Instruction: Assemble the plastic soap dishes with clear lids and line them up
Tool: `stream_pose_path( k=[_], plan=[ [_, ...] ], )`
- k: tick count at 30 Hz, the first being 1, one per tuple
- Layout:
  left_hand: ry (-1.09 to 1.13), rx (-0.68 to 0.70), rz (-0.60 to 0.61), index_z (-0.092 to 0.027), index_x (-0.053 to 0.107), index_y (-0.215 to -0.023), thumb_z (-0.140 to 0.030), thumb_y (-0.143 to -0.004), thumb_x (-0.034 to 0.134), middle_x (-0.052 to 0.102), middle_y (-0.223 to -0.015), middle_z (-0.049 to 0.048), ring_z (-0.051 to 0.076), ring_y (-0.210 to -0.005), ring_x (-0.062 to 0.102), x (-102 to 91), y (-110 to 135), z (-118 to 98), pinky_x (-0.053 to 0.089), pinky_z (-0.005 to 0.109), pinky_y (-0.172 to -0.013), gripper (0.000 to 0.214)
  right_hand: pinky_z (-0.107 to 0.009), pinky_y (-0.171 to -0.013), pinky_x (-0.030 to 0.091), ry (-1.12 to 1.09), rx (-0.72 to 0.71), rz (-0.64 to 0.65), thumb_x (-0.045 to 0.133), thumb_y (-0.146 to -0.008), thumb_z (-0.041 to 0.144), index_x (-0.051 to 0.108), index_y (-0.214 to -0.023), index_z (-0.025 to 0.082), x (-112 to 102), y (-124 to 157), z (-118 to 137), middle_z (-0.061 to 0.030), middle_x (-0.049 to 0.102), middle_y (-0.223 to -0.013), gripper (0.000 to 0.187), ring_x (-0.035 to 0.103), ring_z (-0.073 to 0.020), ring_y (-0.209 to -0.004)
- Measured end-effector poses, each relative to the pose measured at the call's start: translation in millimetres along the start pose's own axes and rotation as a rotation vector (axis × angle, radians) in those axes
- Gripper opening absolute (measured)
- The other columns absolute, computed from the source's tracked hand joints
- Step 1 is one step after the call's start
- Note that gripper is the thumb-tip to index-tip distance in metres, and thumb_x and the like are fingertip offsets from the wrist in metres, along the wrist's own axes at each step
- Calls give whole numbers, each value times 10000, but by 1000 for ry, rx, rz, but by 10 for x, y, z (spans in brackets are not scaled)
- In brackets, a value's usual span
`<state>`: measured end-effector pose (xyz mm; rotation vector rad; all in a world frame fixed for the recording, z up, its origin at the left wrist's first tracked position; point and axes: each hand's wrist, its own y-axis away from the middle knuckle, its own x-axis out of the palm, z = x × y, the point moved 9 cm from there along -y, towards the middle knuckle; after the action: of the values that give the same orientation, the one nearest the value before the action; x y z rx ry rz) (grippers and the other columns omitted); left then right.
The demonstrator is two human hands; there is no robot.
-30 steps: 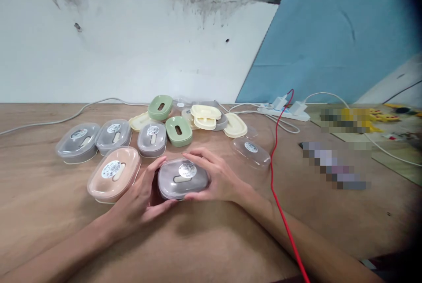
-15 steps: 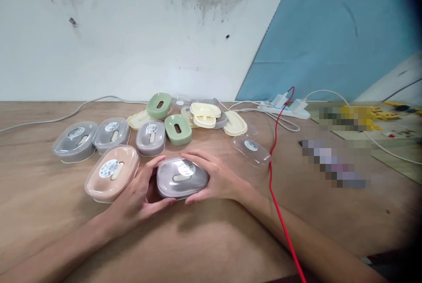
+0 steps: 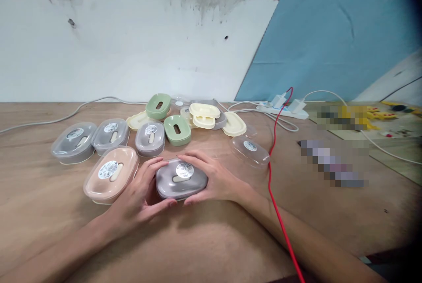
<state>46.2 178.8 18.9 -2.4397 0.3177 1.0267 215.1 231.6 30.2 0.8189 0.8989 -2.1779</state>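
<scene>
A grey soap box [image 3: 181,181] with a clear lid and a round printed sticker lies between my two hands, low over the table or on it; I cannot tell which. My left hand [image 3: 141,190] curls round its left end, thumb along the near side. Round the right end, my right hand [image 3: 214,177] has its fingers at the far edge and its thumb at the near edge. Close to my left hand stands a pink lidded soap box [image 3: 102,188]. Behind it are three grey lidded ones, including a small one [image 3: 150,146] beside a green soap tray [image 3: 177,136].
Cream trays [image 3: 204,110] and another green tray [image 3: 158,109] are piled at the back. A loose clear lid [image 3: 245,153] lies on the right. The red cable [image 3: 275,199] crosses my right forearm from a white power strip [image 3: 296,114]. A blurred-out object [image 3: 332,164] lies farther right.
The view has shifted very slightly. Both hands keep the same hold on the grey soap box, and the other things stay where they were.
</scene>
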Motion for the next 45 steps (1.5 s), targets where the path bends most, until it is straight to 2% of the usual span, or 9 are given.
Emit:
stream_pose_path(
  k=[4,11,17,23,28,36,39,41,45],
  plan=[
    [25,-1,20,-369,374,-1556,-437,-1022,683,441,-1599,116,334,-1492,484,24,3,3,487,537,-1200,620,-520,-1190,483,-10,11,16,918,-746,619,475,-1588,279,9,3,-14,-145,564,-1513,1011,566,-336,-1404],
    [53,26,0,-365,387,-1551,-447,-1013,694,495,-1558,109,327,-1444,531,35,14,23,515,521,-1170,625,-483,-1177,489,-66,46,35,970,-713,538,474,-1576,302,22,-4,-54,-120,571,-1486,1023,566,-314,-1388],
    [51,26,2,-358,381,-1563,-438,-1025,677,483,-1575,108,328,-1459,513,48,30,36,500,531,-1183,620,-492,-1168,490,-130,93,-16,973,-682,553,523,-1520,299,5,-1,-125,-95,616,-1463,985,593,-321,-1366],
    [30,37,4,-342,373,-1569,-432,-1030,669,481,-1574,119,328,-1462,510,57,27,24,501,546,-1186,622,-482,-1180,484,-129,35,1,965,-710,535,474,-1564,286,18,1,-70,-123,552,-1493,1016,556,-317,-1398],
    [-28,48,-9,-309,357,-1586,-432,-1048,631,473,-1577,157,353,-1464,509,80,38,31,512,576,-1171,617,-477,-1193,473,-135,54,9,950,-742,530,480,-1562,306,26,-2,-93,-111,564,-1502,971,555,-310,-1407],
    [-106,5,-27,-313,293,-1643,-431,-1081,562,396,-1677,161,374,-1541,440,115,92,84,485,588,-1203,634,-504,-1203,459,-93,47,-6,971,-674,553,467,-1574,281,-52,0,-104,-130,542,-1538,1067,547,-336,-1425],
    [-252,6,-63,-287,227,-1682,-390,-1100,511,265,-1751,174,406,-1575,383,50,93,15,462,632,-1204,655,-500,-1182,473,-71,37,-7,945,-725,507,477,-1558,280,-84,8,-125,-130,569,-1518,983,569,-329,-1404],
    [-339,59,-105,-258,206,-1691,-340,-1096,507,192,-1772,191,421,-1598,331,-12,92,-99,440,649,-1212,672,-487,-1173,475,-75,28,-25,926,-746,433,491,-1533,282,-102,10,-137,-115,599,-1492,911,583,-319,-1389],
    [-409,249,-90,-229,318,-1647,-311,-1054,563,249,-1753,180,417,-1628,247,-28,110,-342,370,652,-1254,647,-447,-1113,512,-133,17,-20,896,-702,295,495,-1478,271,-89,12,-122,-96,631,-1430,874,622,-303,-1316]
  ],
)
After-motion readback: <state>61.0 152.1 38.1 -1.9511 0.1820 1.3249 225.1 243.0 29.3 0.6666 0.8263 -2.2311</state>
